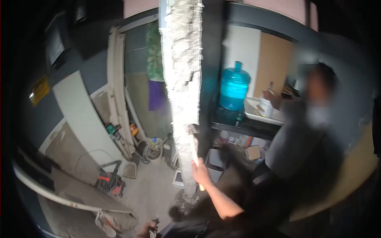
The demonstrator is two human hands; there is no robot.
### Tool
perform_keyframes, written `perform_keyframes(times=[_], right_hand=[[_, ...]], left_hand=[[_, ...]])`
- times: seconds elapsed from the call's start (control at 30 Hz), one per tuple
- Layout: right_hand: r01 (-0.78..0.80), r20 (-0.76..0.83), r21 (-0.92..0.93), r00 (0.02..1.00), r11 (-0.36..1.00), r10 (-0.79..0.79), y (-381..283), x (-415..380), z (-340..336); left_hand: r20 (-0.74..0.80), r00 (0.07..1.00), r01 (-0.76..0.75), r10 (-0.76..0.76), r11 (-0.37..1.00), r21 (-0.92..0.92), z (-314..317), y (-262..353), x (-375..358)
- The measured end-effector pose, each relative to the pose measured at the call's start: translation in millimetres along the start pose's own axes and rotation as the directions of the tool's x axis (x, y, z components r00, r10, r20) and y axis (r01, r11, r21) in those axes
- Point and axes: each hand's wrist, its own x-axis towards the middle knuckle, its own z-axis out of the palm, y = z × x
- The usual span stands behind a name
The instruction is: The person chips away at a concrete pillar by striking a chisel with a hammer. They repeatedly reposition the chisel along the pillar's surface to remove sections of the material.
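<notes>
My right hand (201, 172) is wrapped around the light handle of a hammer (195, 144). The hammer's dark head is up against, or just in front of, a rough, brightly lit column (183, 75) whose surface is chipped. Grey rubble (186, 202) lies at the column's foot. Low at the bottom edge, my left hand (149, 229) is partly cut off, its fingers closed around something small and greyish that I cannot make out.
Another person (303, 131) stands at the right, one hand by a white bottle (265, 107). A blue water jug (235, 88) sits on the counter. A bucket (154, 150), a red-and-black machine (110, 182) and a leaning white board (85, 115) are at the left.
</notes>
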Motion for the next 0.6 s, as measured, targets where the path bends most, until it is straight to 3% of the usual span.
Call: perform_keyframes(times=[0.03,0.1,0.13,0.17,0.23,0.5,0.57,0.6], right_hand=[[-0.002,-0.001,-0.037,1.000,0.999,0.002,9,2,-14],[0.015,-0.026,-0.009,1.000,1.000,-0.015,11,-8,-33],[0.102,-0.095,-0.070,0.989,0.992,-0.109,23,-3,-24],[0.095,-0.096,-0.067,0.990,0.993,-0.101,27,-1,-21],[-0.021,-0.025,0.047,0.999,0.999,0.022,33,4,-13],[-0.247,0.114,0.289,0.968,0.925,0.223,-10,-9,-33],[-0.276,0.149,0.361,0.960,0.891,0.237,-11,-10,-33],[-0.281,0.153,0.360,0.958,0.890,0.241,-12,-9,-34]], left_hand=[[0.120,0.991,0.110,-0.058,0.863,-0.493,27,-12,-30],[0.016,0.967,0.244,-0.253,0.913,-0.327,60,-11,-48],[-0.024,0.954,0.282,-0.300,0.920,-0.270,69,-9,-47],[-0.060,0.946,0.300,-0.320,0.928,-0.219,76,-9,-46],[-0.113,0.940,0.307,-0.322,0.943,-0.131,83,-8,-45],[-0.195,0.969,0.164,-0.150,0.985,0.056,100,-9,-36],[-0.326,0.849,0.446,-0.415,0.895,0.024,130,64,-49],[-0.326,0.847,0.451,-0.420,0.892,0.021,132,71,-58]])
